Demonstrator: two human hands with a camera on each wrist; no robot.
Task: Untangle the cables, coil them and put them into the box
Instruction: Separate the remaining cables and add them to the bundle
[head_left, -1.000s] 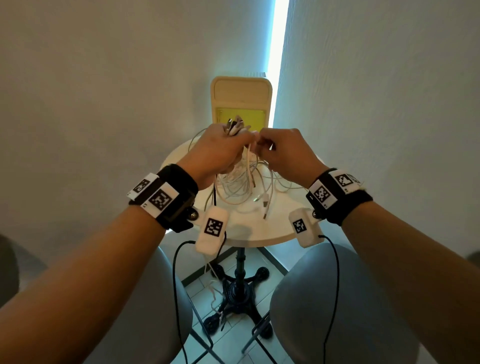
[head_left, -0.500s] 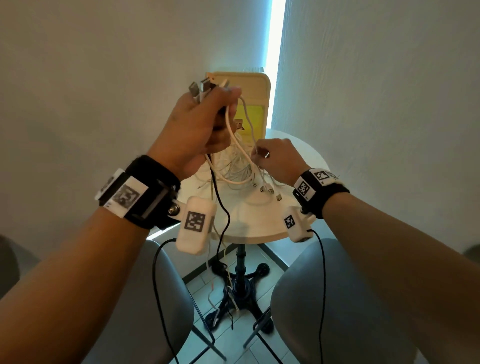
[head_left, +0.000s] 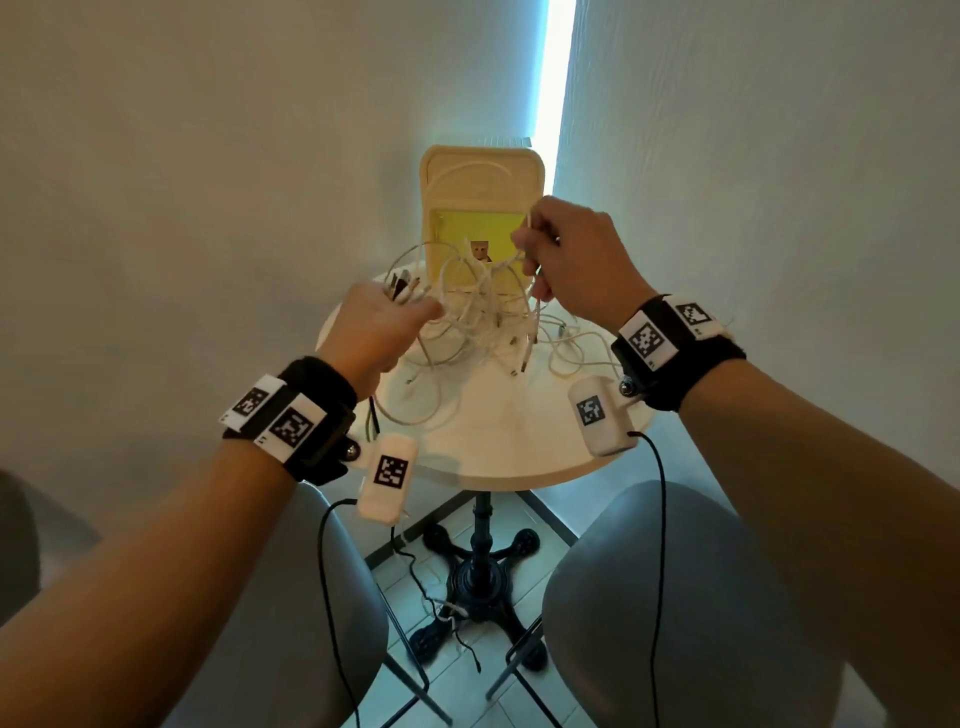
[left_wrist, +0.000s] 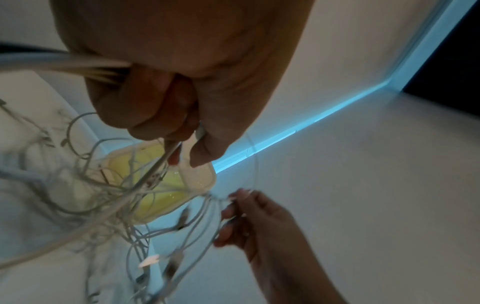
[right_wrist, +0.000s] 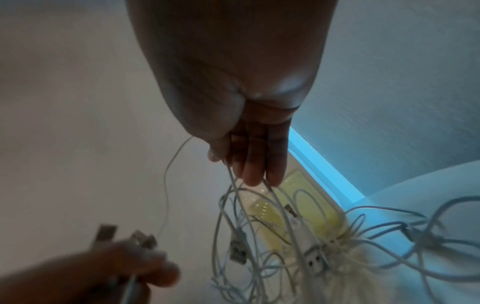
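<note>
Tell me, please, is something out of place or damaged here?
Nothing looks damaged. The white cables are one tangled heap on the round table, none coiled. The left hand grips a bundle of plugs, the right hand pinches strands. The box stands behind.

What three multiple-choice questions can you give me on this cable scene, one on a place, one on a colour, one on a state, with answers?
1. Where is the box?
A. on the floor
B. at the table's far edge
C. on a lap

2. What colour is the box's inside?
A. yellow
B. red
C. black

3. What is the left hand doing?
A. resting flat
B. hanging idle
C. gripping a bundle of cable plugs

Answers: B, it stands behind the cable tangle; A, yellow shows inside the pale rim; C, plugs stick out of its curled fingers.
</note>
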